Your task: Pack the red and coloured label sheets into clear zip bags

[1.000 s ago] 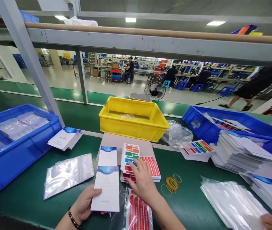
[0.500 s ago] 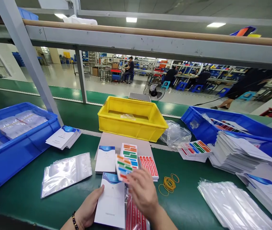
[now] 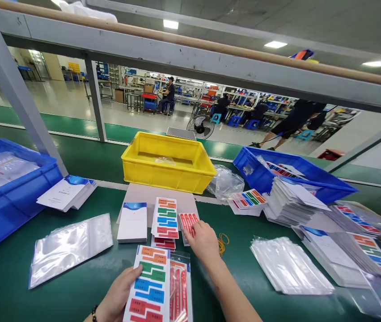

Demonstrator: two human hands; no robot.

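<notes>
My left hand (image 3: 120,290) holds a sticker sheet (image 3: 150,286) with orange, green, blue and red shapes; a white edge shows beneath it. My right hand (image 3: 204,243) has its thumb and fingertips pinched at the stack of red sticker sheets (image 3: 188,218). Left of that stack lies a pile of multicoloured sticker sheets (image 3: 166,217), and beside it a stack of white booklets (image 3: 132,226) with blue tops. A clear bag (image 3: 181,286) with red-striped sheets inside lies just right of the held sheet, partly covered by it.
A yellow bin (image 3: 168,176) stands behind the stacks. Blue bins (image 3: 19,197) flank the bench. Clear bags (image 3: 71,243) lie at left, more bags (image 3: 289,266) at right. Rubber bands (image 3: 222,243) sit behind my right wrist. Booklet piles (image 3: 289,203) crowd the right. A person (image 3: 291,120) walks beyond.
My right hand laid a multicoloured sticker sheet onto the white booklet in my left hand, then moved to the red sticker sheets. The view turned right. A co-worker's hand at the right edge has gone.
</notes>
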